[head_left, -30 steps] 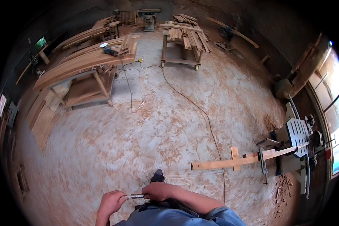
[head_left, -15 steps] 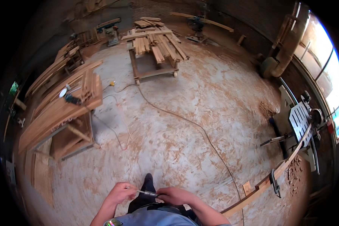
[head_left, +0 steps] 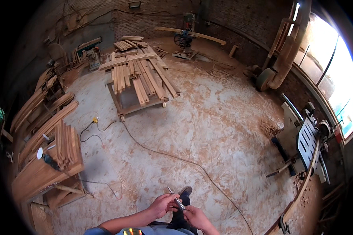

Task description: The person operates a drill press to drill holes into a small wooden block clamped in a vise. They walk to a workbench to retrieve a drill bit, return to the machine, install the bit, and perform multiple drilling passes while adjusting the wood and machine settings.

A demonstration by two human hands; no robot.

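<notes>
Clasping a slim metal tool (head_left: 179, 203) between left hand (head_left: 163, 206) and right hand (head_left: 197, 217), out above the dusty floor (head_left: 223, 137)!
Clamped on its middle with the left, pinching its thick near end with the right, aiming its thin tip away, near a dark boot (head_left: 187, 191). Wide room ahead, crossed by a dark cable (head_left: 202, 167); bounded at left by the edge of a board-covered tabletop (head_left: 32, 181), ahead by a timber-laden wheeled stand (head_left: 145, 109), at right by a slotted metal plate (head_left: 305, 143).
</notes>
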